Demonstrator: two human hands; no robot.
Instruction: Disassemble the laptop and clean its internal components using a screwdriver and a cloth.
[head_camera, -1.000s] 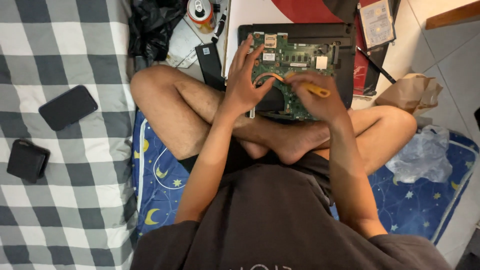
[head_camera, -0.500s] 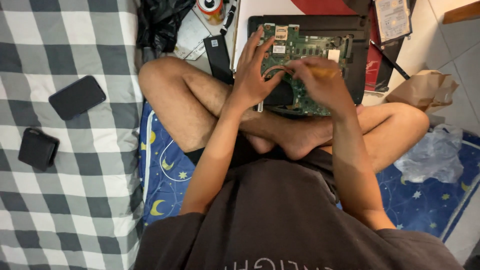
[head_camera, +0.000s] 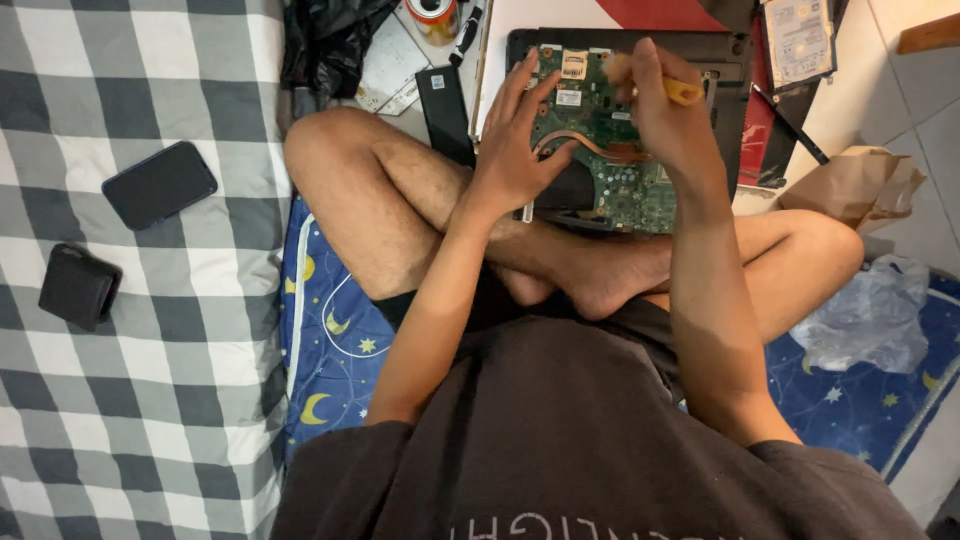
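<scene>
Two dark, flat things lie far left on the grey-and-white checked blanket (head_camera: 120, 400): a glossy black phone (head_camera: 159, 184) set askew, and below it a soft, squarish black wallet (head_camera: 79, 287). From where I watch, that woven cloth offers the widest open room in view. Beside it runs a blue mat (head_camera: 330, 340) printed with yellow moons and stars, mostly covered by crossed bare legs. Above the left knee sit crumpled black plastic (head_camera: 325, 45) and a slim black rectangular slab (head_camera: 445, 110), close against the laptop's edge.

My left hand (head_camera: 515, 150) is spread wide, fingers fanned upward, its palm and thumb resting on the green circuit board (head_camera: 600, 150), gripping nothing. The board is matte green, studded with small chips and crossed by a curved copper pipe; it lies in the open black laptop shell (head_camera: 725, 60) just beyond the shins. My right hand (head_camera: 665, 115) is curled closed around a yellow-handled tool (head_camera: 685, 92), held above the board's right half; its tip is hidden.

Further right, a silver drive (head_camera: 798, 40) lies beyond the shell's corner, then crumpled brown paper (head_camera: 850, 185) and a wrinkled clear plastic bag (head_camera: 865, 315), crowding that side near the pale floor tiles.
</scene>
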